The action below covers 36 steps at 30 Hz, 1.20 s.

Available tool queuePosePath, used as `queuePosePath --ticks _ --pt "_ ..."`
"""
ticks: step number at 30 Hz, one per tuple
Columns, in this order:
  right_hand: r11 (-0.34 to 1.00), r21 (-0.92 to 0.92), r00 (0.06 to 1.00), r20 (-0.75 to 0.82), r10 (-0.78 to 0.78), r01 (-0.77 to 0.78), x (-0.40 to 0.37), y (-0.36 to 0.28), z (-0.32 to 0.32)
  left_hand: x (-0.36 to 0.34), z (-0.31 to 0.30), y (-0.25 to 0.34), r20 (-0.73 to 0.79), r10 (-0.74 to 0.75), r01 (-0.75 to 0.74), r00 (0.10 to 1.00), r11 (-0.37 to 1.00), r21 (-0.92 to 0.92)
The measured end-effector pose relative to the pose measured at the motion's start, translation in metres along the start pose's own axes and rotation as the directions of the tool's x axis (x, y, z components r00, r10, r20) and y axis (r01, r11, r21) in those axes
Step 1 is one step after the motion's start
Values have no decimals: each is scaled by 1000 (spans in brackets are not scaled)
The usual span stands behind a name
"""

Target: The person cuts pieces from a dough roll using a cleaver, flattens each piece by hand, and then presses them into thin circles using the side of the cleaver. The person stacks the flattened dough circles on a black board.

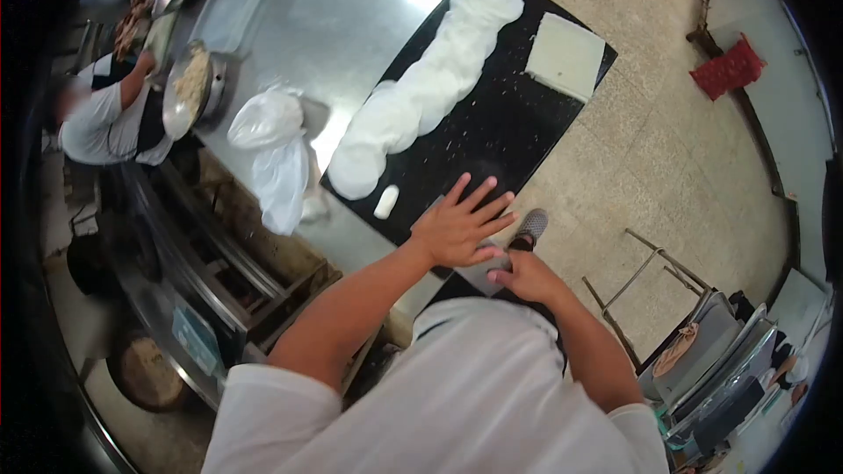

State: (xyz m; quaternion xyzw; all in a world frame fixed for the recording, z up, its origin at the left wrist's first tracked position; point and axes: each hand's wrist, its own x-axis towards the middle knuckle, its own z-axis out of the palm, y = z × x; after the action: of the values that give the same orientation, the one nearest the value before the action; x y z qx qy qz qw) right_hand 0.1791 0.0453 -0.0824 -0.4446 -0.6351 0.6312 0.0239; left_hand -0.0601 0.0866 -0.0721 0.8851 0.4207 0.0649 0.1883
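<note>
My right hand [529,279] is closed around the end of a broad, flat metal cleaver [481,277] at the near edge of a black board [492,136]. My left hand [461,226] lies palm down with fingers spread, over the blade and board; it hides much of the blade and whatever is beneath it. To its left is a short white dough piece [386,202]. A long overlapping row of thin, round white dough wrappers [421,92] runs along the board's left side. A pale square pad [566,54] sits at the far right corner.
A steel table [351,9] adjoins the board, with a white plastic bag [277,158] and a metal bowl [191,92] of pale food. Another person [110,114] stands at the left. A metal rack [650,276] and folded chairs [716,360] are at right.
</note>
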Motion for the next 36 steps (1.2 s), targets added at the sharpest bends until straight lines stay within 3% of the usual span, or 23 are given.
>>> queuePosePath --ticks 2,4,5,7,8,10,12,13,14,16,19,23,26,27,29,31,32,34,36 --pt "999 4 995 89 46 -46 16 -1 -14 6 2 -8 9 81 -81 997 995 57" --pt "980 29 965 182 189 -197 36 -23 -47 22 -4 -18 32 90 -92 995 993 71" --pt "983 19 972 158 175 -180 49 -32 -67 31 -2 -28 -48 73 -68 996 994 84" --pt "934 -87 911 205 358 -347 64 -51 -88 50 -10 -42 -156 25 -7 987 994 111" --pt "939 -101 918 201 342 -328 65 -56 -88 56 -16 -45 -171 19 4 985 992 129" --pt "981 -85 985 -24 174 -175 53 -47 -80 63 -18 -42 -218 -9 39 976 990 137" --pt "984 -122 989 56 139 -131 20 -35 -57 36 -15 -19 -147 4 15 989 992 126" --pt "992 -101 991 97 89 -79 -3 -35 -42 15 -12 -3 16 154 -153 988 988 -12" --pt "976 -122 983 10 181 -179 -16 2 -7 7 -7 4 157 327 -296 932 936 -189" --pt "940 -160 952 -104 287 -300 -24 -23 7 19 5 -7 97 353 -339 931 931 -135" --pt "899 -233 924 -191 331 -370 3 -61 -23 33 -5 -21 50 359 -358 932 933 -33" --pt "908 -340 960 -214 181 -247 45 -76 -57 72 -25 -72 -64 300 -292 952 950 108" --pt "890 -336 935 -276 221 -310 34 -67 -46 70 -29 -63 -100 270 -261 958 961 92" --pt "901 -349 957 -220 188 -257 18 -40 -30 53 -9 -50 -131 262 -250 956 963 99" --pt "912 -355 976 -147 161 -204 -13 -24 -8 17 5 -4 -38 277 -277 960 961 7" --pt "932 -146 938 -156 310 -333 -29 -31 -7 32 14 -2 -36 327 -329 944 942 -75" --pt "924 -141 931 -148 335 -355 -25 -32 -17 42 18 -2 -83 319 -323 944 945 -42" --pt "859 -318 913 -219 345 -401 -11 -52 -39 44 13 6 -103 335 -341 937 939 -43" --pt "854 -380 930 -241 279 -355 15 -61 -66 63 -7 -20 -146 222 -216 964 975 57"
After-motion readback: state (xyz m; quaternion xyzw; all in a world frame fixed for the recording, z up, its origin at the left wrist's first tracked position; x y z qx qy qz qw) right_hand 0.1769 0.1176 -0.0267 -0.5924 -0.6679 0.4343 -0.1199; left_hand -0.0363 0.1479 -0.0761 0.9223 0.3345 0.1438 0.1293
